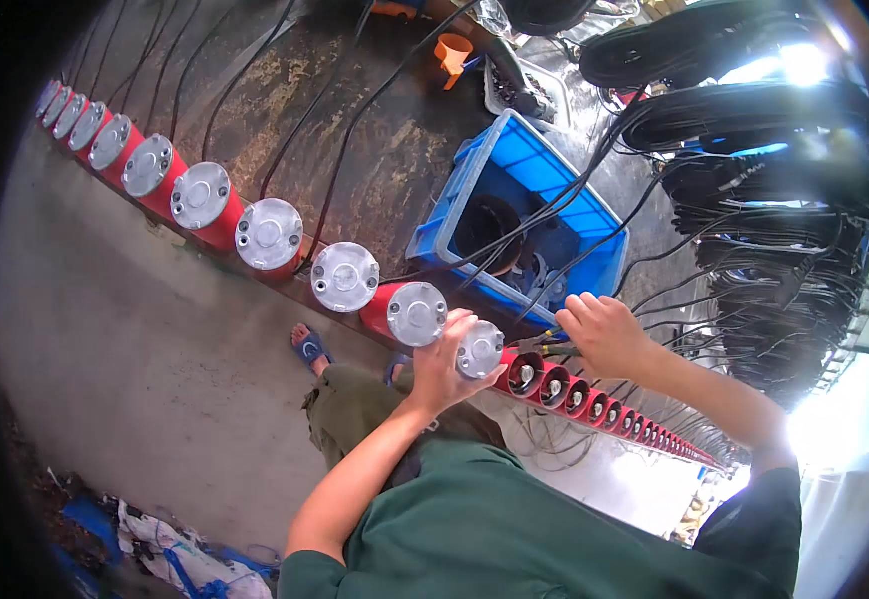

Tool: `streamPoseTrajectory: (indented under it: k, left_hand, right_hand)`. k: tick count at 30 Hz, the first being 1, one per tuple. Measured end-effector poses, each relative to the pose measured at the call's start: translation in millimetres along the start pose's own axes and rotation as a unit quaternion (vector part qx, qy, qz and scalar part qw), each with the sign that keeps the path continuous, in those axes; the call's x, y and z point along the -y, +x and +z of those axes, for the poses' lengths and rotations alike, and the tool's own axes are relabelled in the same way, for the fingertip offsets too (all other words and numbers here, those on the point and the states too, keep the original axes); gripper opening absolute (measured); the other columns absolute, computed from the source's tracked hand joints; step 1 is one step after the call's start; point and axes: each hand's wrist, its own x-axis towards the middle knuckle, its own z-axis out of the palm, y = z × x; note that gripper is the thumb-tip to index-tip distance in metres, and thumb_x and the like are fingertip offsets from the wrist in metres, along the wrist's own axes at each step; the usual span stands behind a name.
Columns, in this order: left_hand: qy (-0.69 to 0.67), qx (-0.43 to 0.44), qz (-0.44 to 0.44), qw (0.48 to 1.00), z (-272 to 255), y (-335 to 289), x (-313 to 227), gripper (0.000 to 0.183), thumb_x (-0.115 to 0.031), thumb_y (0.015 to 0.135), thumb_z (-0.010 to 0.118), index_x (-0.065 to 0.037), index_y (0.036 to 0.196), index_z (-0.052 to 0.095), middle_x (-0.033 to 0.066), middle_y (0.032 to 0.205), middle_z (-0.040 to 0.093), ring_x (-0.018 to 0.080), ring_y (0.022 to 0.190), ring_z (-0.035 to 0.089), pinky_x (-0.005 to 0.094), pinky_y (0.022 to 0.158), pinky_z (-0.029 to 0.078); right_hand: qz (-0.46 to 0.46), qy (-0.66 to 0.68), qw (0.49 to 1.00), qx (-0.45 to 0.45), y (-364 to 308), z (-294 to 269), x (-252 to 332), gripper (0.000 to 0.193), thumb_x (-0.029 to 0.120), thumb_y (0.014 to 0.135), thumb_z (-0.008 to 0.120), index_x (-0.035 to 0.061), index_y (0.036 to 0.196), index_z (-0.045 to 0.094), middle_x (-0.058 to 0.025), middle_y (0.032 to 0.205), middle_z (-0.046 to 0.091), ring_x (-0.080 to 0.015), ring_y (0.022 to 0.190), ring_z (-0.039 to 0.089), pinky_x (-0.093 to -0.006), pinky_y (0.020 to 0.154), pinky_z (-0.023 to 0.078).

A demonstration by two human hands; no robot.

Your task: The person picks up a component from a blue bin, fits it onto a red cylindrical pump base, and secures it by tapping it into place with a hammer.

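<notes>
My left hand is closed around a red cylinder with a round silver end cap, which stands in a long row along the bench edge. My right hand makes a fist just right of it, around the handles of what looks like pliers with yellow and dark grips. The metal jaws point toward the side of that capped cylinder; whether they touch it, I cannot tell. To the left, several more cylinders carry silver caps. To the right, several open-ended red cylinders show dark insides with a pale part.
A blue plastic crate with dark and metal parts sits on the worn bench. Black cables cross it toward the cylinders. Coiled black cables hang at the right. An orange cup-like piece and a white tray lie farther back.
</notes>
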Motion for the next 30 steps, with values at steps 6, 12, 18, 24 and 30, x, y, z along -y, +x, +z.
streamPoseTrajectory:
  k: [6, 12, 18, 24, 30]
  left_hand:
    - [0.012, 0.004, -0.008, 1.000, -5, 2, 0, 0.086, -0.032, 0.064, 0.104, -0.010, 0.134, 0.058, 0.0165, 0.129, 0.068, 0.0370, 0.116, 0.069, 0.0489, 0.098, 0.056]
    - [0.015, 0.002, -0.009, 1.000, -6, 2, 1, 0.086, -0.032, 0.063, 0.103, -0.011, 0.134, 0.059, 0.0140, 0.130, 0.067, 0.0356, 0.116, 0.068, 0.0491, 0.098, 0.054]
    - [0.001, -0.004, -0.011, 1.000, -6, 1, 2, 0.086, -0.033, 0.062, 0.103, -0.012, 0.134, 0.060, 0.0131, 0.130, 0.067, 0.0355, 0.116, 0.068, 0.0496, 0.099, 0.053]
    - [-0.002, -0.004, -0.025, 1.000, -7, -1, 1, 0.086, -0.035, 0.062, 0.103, -0.014, 0.134, 0.062, 0.0114, 0.130, 0.067, 0.0362, 0.117, 0.066, 0.0505, 0.099, 0.052]
    - [-0.010, -0.009, -0.031, 0.999, -7, 0, 1, 0.082, -0.038, 0.066, 0.102, -0.017, 0.136, 0.064, 0.0124, 0.128, 0.068, 0.0377, 0.117, 0.068, 0.0509, 0.095, 0.057]
  right_hand:
    - [-0.048, -0.036, 0.997, 0.050, 6, -26, -6, 0.076, 0.024, 0.064, 0.090, 0.0097, 0.132, 0.059, -0.0065, 0.108, 0.055, -0.0232, 0.100, 0.058, -0.0351, 0.076, 0.045]
    - [-0.097, -0.146, 0.984, 0.028, 17, -34, -10, 0.060, 0.019, 0.073, 0.083, 0.0114, 0.128, 0.061, -0.0021, 0.106, 0.056, -0.0190, 0.098, 0.059, -0.0308, 0.073, 0.044]
    - [-0.117, -0.102, 0.986, 0.057, 19, -45, -13, 0.053, 0.016, 0.074, 0.083, 0.0117, 0.122, 0.062, -0.0007, 0.102, 0.056, -0.0171, 0.093, 0.060, -0.0293, 0.069, 0.046]
    - [-0.131, -0.109, 0.979, 0.109, 26, -52, -10, 0.056, 0.015, 0.071, 0.086, 0.0115, 0.120, 0.061, -0.0013, 0.102, 0.057, -0.0182, 0.094, 0.061, -0.0303, 0.069, 0.047]
    - [-0.122, -0.107, 0.983, 0.090, 24, -57, -5, 0.060, 0.017, 0.069, 0.090, 0.0121, 0.121, 0.060, -0.0019, 0.104, 0.057, -0.0192, 0.095, 0.062, -0.0305, 0.068, 0.047]
